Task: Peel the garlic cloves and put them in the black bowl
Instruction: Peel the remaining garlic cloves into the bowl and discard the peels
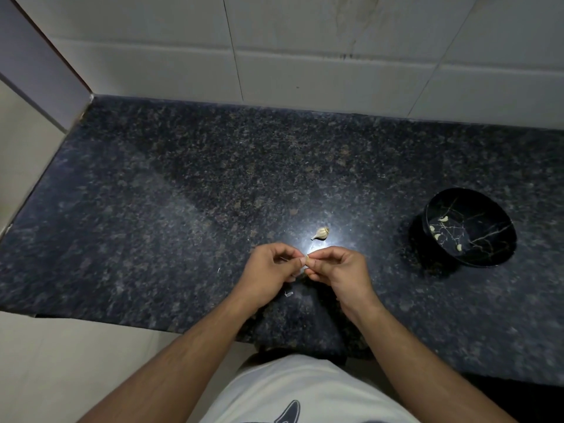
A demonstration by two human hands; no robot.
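My left hand and my right hand meet above the near edge of the worktop, fingertips of both pinching one small garlic clove between them. A pale strip of skin hangs under the clove. Just beyond my hands, the rest of the garlic bulb lies on the dark speckled stone, in a bright patch of reflected light. Small scraps of peel lie on the worktop below my left hand. Well off to my right sits the black bowl, tilted toward me, with several peeled cloves inside.
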